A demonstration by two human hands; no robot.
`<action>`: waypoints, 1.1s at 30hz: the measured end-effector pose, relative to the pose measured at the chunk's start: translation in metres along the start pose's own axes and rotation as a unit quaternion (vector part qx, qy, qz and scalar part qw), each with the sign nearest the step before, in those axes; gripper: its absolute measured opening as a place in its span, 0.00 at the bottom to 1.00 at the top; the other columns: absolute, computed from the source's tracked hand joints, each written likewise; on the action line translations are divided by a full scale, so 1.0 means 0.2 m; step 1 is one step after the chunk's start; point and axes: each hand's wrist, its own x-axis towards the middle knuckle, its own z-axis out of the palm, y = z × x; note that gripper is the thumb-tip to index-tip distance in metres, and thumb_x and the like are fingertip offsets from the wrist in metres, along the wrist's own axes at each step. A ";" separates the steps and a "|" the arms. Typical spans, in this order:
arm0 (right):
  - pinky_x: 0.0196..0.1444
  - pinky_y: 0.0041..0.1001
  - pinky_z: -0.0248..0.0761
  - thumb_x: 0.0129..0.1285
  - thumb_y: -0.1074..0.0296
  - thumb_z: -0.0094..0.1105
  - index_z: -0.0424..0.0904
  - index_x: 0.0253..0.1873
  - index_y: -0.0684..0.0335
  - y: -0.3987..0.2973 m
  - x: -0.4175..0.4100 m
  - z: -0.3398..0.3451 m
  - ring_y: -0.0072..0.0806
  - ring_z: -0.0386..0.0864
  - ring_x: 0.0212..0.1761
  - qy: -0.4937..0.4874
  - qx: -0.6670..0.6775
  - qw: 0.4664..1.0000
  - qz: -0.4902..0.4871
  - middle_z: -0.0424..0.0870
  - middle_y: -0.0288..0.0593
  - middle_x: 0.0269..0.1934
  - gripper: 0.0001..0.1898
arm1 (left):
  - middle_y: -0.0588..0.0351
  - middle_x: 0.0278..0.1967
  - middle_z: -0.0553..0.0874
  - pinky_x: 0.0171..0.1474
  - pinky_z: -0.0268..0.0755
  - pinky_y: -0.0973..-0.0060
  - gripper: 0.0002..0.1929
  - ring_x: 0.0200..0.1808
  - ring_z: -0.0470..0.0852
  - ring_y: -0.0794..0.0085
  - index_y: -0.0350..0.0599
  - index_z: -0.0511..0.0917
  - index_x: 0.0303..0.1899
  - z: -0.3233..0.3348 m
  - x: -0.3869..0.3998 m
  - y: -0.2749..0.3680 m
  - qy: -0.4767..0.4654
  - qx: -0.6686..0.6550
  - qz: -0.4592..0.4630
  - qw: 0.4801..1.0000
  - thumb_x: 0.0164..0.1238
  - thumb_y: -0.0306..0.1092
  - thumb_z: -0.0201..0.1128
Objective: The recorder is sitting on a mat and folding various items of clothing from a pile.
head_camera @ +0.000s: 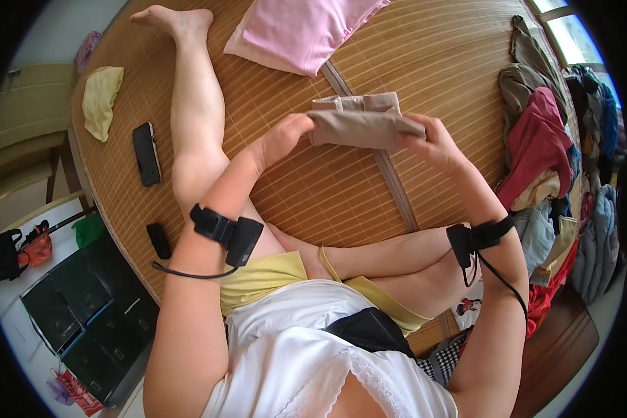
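Note:
A folded beige garment [358, 128] with a lace-like trimmed edge is held out in front of me over the bamboo mat [313, 193]. My left hand [287, 137] grips its left end. At the opposite end, my right hand [434, 142] pinches a corner of the cloth between thumb and fingers. The upper layers of the garment stand a little apart from the smooth front layer. Its lower edge appears close to the mat, though I cannot tell whether it touches.
A pink folded cloth [303, 31] lies beyond the garment. To the left are a yellow cloth [102, 102], a black smartphone [146, 154] and a small black device [159, 241]. Piled clothes [538, 157] line the right edge. Black straps with cabled devices circle both my arms.

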 end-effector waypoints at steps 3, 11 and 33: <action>0.38 0.24 0.69 0.59 0.61 0.56 0.77 0.47 0.66 0.10 0.09 0.06 0.21 0.75 0.35 0.074 0.079 0.993 0.049 0.80 0.43 0.31 0.16 | 0.51 0.46 0.79 0.53 0.67 0.73 0.21 0.45 0.77 0.69 0.36 0.73 0.50 0.07 0.08 0.03 0.067 -0.451 -0.119 0.882 0.69 0.44 0.45; 0.38 0.29 0.70 0.59 0.55 0.57 0.77 0.43 0.66 0.07 0.17 0.12 0.33 0.78 0.32 0.175 -0.064 0.975 0.121 0.80 0.48 0.30 0.18 | 0.51 0.27 0.82 0.33 0.71 0.75 0.11 0.27 0.78 0.74 0.34 0.74 0.30 0.26 0.15 0.02 0.332 -0.193 -0.153 0.910 0.54 0.34 0.64; 0.65 0.39 0.55 0.52 0.59 0.62 0.69 0.58 0.55 0.11 0.27 0.18 0.41 0.62 0.63 0.203 -0.253 0.942 -0.086 0.69 0.46 0.58 0.27 | 0.45 0.65 0.58 0.66 0.47 0.58 0.31 0.67 0.54 0.53 0.44 0.58 0.64 0.36 0.19 -0.01 0.260 0.349 0.012 0.900 0.61 0.43 0.55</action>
